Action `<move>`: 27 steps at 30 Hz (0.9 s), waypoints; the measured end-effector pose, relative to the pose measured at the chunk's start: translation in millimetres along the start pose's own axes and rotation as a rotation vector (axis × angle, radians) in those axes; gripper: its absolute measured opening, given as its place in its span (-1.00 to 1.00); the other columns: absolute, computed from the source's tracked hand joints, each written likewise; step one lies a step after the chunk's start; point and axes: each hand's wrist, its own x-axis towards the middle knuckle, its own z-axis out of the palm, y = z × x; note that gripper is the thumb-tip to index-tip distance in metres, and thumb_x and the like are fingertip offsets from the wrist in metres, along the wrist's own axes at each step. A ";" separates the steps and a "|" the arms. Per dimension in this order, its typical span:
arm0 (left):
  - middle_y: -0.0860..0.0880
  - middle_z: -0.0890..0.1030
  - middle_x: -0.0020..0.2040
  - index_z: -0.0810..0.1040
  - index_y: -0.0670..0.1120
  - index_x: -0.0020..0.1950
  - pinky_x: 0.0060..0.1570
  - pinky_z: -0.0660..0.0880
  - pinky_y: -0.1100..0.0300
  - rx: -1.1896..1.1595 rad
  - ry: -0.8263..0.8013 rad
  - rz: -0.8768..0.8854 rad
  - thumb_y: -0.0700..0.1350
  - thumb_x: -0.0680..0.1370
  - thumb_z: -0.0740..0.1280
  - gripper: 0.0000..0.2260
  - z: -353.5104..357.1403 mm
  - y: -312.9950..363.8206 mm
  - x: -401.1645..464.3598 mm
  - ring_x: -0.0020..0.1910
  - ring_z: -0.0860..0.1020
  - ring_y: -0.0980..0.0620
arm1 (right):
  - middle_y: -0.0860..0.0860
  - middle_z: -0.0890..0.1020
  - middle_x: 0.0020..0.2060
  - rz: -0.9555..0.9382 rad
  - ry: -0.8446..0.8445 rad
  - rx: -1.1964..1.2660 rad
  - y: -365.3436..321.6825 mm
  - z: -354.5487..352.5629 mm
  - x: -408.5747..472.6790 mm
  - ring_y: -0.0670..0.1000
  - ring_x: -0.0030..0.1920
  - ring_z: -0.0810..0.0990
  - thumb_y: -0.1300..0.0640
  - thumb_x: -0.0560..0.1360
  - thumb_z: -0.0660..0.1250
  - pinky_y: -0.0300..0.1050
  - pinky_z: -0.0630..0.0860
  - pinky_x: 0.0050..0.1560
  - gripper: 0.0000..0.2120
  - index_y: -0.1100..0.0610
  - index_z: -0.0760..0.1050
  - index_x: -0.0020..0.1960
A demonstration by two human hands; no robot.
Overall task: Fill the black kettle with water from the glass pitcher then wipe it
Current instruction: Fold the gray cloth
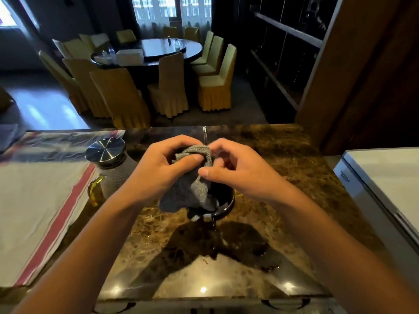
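both forearms reach in over the marble desk (283, 159) — left hand (156, 171) and right hand (238, 171) pinching a grey cloth (192, 186) bunched above the black kettle (223, 200) — glass pitcher (111, 168) lidded, just left.

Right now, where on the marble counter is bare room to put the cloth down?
Bare marble lies right of the black kettle, toward the white appliance, and in front of the kettle near the counter's front edge. Crowded: the lidded glass pitcher and striped white cloth to the left; both hands bunch the grey cloth over the kettle.
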 end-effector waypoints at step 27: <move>0.02 0.66 -0.06 0.60 0.06 0.07 0.01 0.60 0.04 -0.111 0.044 -0.054 -0.33 0.62 0.32 -0.73 90.9 11.7 -12.8 0.01 0.64 -0.04 | -0.07 0.50 -0.29 0.174 0.431 -0.172 42.4 -64.6 -122.8 -0.19 -0.33 0.42 0.27 0.50 0.48 -0.37 0.35 -0.32 -0.81 0.11 0.48 -0.15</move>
